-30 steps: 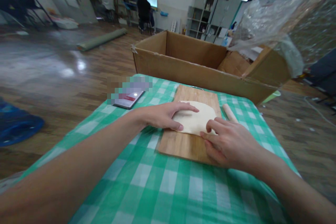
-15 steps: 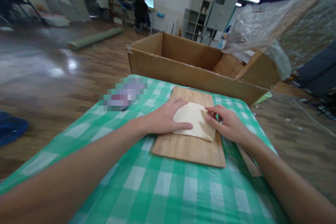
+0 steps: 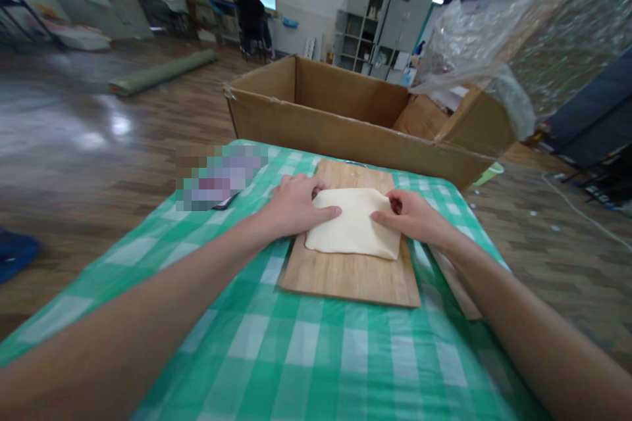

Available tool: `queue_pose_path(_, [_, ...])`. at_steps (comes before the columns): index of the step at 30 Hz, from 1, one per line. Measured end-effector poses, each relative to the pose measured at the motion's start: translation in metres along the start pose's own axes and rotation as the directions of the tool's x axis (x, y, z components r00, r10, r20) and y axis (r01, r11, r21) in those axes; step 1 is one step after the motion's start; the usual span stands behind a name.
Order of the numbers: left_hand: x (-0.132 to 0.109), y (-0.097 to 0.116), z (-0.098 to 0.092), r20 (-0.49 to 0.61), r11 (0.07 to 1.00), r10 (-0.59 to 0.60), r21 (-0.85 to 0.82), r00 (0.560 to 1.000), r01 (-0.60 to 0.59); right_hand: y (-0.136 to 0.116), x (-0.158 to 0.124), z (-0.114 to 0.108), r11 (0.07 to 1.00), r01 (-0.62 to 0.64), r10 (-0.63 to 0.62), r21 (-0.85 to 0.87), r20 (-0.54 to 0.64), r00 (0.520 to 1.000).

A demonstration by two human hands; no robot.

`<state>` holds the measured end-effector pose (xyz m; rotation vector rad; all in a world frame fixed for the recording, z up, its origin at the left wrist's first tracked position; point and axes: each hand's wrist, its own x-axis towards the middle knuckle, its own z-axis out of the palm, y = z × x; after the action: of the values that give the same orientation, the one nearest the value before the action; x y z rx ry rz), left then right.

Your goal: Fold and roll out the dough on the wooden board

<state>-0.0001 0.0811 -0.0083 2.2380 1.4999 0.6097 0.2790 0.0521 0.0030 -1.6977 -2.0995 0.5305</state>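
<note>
A pale, folded slab of dough (image 3: pixel 353 227) lies on a wooden cutting board (image 3: pixel 353 273) on a table with a green-and-white checked cloth (image 3: pixel 306 348). My left hand (image 3: pixel 296 207) grips the dough's left edge, thumb on top and fingers curled behind it. My right hand (image 3: pixel 412 214) pinches the dough's right edge the same way. Both forearms reach in from the bottom of the view.
A large open cardboard box (image 3: pixel 355 115) stands just beyond the table. A blurred-out phone (image 3: pixel 220 177) lies at the table's left. Crumpled clear plastic (image 3: pixel 518 39) hangs at the upper right. Two people sit at desks far back.
The round flat dough has been folded into a thicker rectangle. My right hand moved from its near edge to its right side, and my left hand shifted to the left edge.
</note>
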Motion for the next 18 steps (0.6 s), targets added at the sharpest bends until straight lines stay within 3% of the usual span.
queue_pose_path(2, [-0.001,0.002,-0.001,-0.03,0.999,-0.008,-0.044,1.0,0.007,-0.008,-0.001,0.001,0.996,0.06,-0.058,0.067,-0.028,0.998])
queue_pose_path(4, [-0.003,0.005,-0.004,-0.033,0.994,0.001,-0.109,0.999,-0.004,-0.016,-0.001,0.003,0.96,0.08,-0.066,0.268,-0.058,0.996])
queue_pose_path(7, [-0.006,0.009,-0.007,0.018,0.964,0.017,-0.264,1.0,-0.012,-0.024,-0.002,0.007,0.801,-0.029,0.066,0.598,-0.039,0.997])
queue_pose_path(9, [-0.007,0.01,-0.009,0.07,0.934,0.014,-0.357,0.997,0.012,-0.023,-0.004,0.005,0.7,-0.144,0.152,0.7,0.052,0.987])
queue_pose_path(11, [-0.008,0.009,-0.01,0.112,0.919,0.013,-0.394,0.994,0.032,-0.018,-0.007,-0.003,0.652,-0.265,0.131,0.711,0.238,0.962])
queue_pose_path(14, [-0.007,0.004,-0.013,0.107,0.931,0.023,-0.363,0.994,0.017,-0.01,-0.014,-0.019,0.68,-0.344,-0.071,0.647,0.525,0.848])
queue_pose_path(16, [-0.005,0.001,-0.015,0.125,0.933,0.0,-0.356,0.992,0.045,-0.011,-0.019,-0.026,0.72,-0.305,-0.179,0.623,0.592,0.786])
queue_pose_path(18, [-0.003,-0.002,-0.016,0.176,0.92,-0.056,-0.373,0.983,0.119,-0.016,-0.025,-0.027,0.766,-0.241,-0.206,0.596,0.583,0.786])
